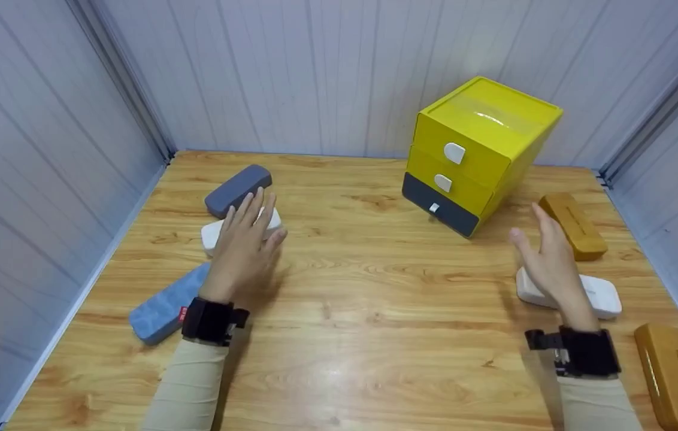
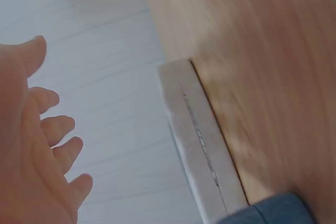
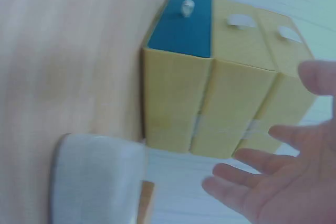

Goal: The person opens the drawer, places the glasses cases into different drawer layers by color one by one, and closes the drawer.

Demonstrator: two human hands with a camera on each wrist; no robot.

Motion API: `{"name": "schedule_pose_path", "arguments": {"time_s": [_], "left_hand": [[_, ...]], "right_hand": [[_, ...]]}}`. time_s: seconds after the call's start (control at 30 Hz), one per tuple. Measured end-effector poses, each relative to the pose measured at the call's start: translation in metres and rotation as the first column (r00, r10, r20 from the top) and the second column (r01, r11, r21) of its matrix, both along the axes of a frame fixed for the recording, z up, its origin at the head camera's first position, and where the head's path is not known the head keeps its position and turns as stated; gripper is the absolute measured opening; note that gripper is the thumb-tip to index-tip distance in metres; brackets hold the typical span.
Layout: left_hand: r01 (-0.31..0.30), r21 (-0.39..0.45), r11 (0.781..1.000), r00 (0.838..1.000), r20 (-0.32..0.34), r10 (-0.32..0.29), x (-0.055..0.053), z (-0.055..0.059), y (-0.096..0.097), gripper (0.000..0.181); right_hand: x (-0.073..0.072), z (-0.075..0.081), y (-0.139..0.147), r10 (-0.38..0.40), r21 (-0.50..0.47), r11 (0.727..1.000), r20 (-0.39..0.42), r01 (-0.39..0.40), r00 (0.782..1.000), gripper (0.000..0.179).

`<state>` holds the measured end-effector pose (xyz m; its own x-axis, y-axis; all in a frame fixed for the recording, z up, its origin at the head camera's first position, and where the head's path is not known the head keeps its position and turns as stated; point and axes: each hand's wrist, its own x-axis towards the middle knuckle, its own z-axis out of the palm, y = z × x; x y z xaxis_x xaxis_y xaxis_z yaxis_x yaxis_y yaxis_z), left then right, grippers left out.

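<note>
My left hand [image 1: 244,244] hovers with fingers spread and holds nothing. Partly behind it in the head view lies a white glasses case [image 1: 212,237], also seen in the left wrist view as a pale case [image 2: 189,135] with a seam. A grey case [image 1: 238,189] lies beyond, and a light blue case [image 1: 165,304] with a red tag lies nearer. My right hand [image 1: 551,263], fingers extended and empty, is above another white case [image 1: 599,296]. A brown case [image 1: 574,226] lies just beyond it. A second brown case [image 1: 677,374] is at the near right.
A yellow drawer box [image 1: 489,120] stands at the back right, its bottom drawer front dark grey [image 1: 439,205]; all its drawers look closed. Pale panelled walls [image 1: 315,72] bound the wooden table [image 1: 363,335] at the back and both sides.
</note>
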<state>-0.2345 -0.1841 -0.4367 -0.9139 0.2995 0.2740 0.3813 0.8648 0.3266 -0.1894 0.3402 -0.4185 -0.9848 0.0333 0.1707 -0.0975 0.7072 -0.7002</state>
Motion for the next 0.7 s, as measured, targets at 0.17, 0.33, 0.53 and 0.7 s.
{"name": "schedule_pose_path", "arguments": {"time_s": [0.17, 0.33, 0.53, 0.7], "left_hand": [[0.088, 0.205, 0.975, 0.996, 0.002, -0.090, -0.007, 0.010, 0.013, 0.073], [0.158, 0.392, 0.906, 0.986, -0.016, -0.165, -0.016, 0.022, 0.033, 0.070], [0.182, 0.503, 0.845, 0.975, 0.018, -0.220, -0.024, 0.032, 0.058, 0.065], [0.174, 0.539, 0.824, 0.958, 0.103, -0.269, -0.030, 0.034, 0.073, 0.066]], "right_hand": [[-0.014, 0.033, 0.002, 0.007, -0.273, 0.962, 0.079, 0.015, 0.997, 0.077], [-0.038, 0.073, 0.001, 0.025, -0.501, 0.863, 0.175, 0.067, 0.984, 0.089], [-0.070, 0.105, -0.002, 0.043, -0.653, 0.739, 0.291, 0.165, 0.956, 0.107], [-0.089, 0.118, -0.007, 0.053, -0.703, 0.662, 0.391, 0.261, 0.919, 0.106]]}}
